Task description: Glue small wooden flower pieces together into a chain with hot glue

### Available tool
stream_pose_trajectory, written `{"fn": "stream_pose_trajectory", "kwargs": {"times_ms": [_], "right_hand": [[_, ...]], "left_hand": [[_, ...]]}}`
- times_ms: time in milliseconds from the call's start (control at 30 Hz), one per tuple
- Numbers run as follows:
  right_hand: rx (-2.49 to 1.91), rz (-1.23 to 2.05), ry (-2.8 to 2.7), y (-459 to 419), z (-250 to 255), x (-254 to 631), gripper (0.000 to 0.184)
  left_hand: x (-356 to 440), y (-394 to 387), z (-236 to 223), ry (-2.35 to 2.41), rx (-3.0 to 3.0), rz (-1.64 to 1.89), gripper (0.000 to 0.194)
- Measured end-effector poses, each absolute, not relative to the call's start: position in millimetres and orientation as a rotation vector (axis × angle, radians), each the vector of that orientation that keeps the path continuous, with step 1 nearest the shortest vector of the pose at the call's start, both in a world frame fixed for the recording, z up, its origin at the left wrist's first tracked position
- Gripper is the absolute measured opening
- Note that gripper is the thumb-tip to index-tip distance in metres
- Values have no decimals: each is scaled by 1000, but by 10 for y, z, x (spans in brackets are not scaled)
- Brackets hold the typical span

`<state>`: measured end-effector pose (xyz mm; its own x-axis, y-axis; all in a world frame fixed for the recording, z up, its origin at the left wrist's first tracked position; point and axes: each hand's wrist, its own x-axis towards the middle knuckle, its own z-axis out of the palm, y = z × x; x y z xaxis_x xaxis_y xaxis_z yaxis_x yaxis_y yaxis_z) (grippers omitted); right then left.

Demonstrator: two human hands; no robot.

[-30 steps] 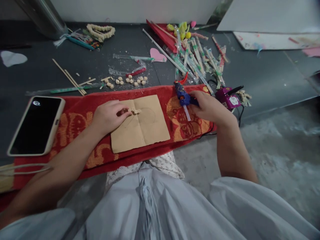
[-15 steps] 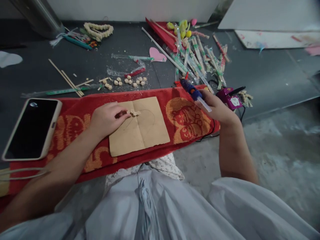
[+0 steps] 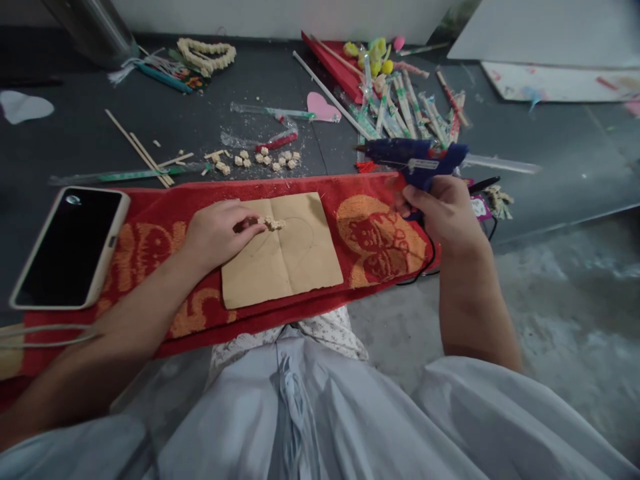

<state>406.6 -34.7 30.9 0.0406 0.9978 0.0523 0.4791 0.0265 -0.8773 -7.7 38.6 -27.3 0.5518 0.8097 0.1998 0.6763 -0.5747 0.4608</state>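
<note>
My right hand (image 3: 447,210) is closed round the handle of a blue hot glue gun (image 3: 425,157), held over the right part of the red towel. Its nozzle points left, and a clear glue stick (image 3: 500,163) juts from its back. With pinched fingers, my left hand (image 3: 217,230) grips the left end of a short row of knobbly cream pieces (image 3: 274,224). The row lies over a creased brown paper sheet (image 3: 280,280), which bears a pencilled curved outline. Several similar loose pieces (image 3: 263,157) sit just beyond the towel (image 3: 200,320).
A phone (image 3: 70,247) lies at the left on the towel. Thin wooden sticks (image 3: 137,150) and plastic wrappers (image 3: 273,111) are scattered behind. Several wrapped sticks (image 3: 405,103) pile up at the back right. A cream heart-shaped ring (image 3: 206,57) and a metal cylinder (image 3: 95,30) stand further back.
My right hand has lifted and turned the glue gun, so it now lies level with its nozzle to the left. My left hand keeps its pinch; the view has shifted slightly.
</note>
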Motion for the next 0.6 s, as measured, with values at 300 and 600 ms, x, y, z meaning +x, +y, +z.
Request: {"fn": "stream_pose_trajectory", "kwargs": {"times_ms": [300,600], "right_hand": [[-1284,1321,-1564,-325,393,3293,51],[-1167,1529,-1497,-359,247,3127,70]], "left_hand": [[-98,271,-169,1231,2382,781,45],[-90,139,-27,1428,2289,773,61]]}}
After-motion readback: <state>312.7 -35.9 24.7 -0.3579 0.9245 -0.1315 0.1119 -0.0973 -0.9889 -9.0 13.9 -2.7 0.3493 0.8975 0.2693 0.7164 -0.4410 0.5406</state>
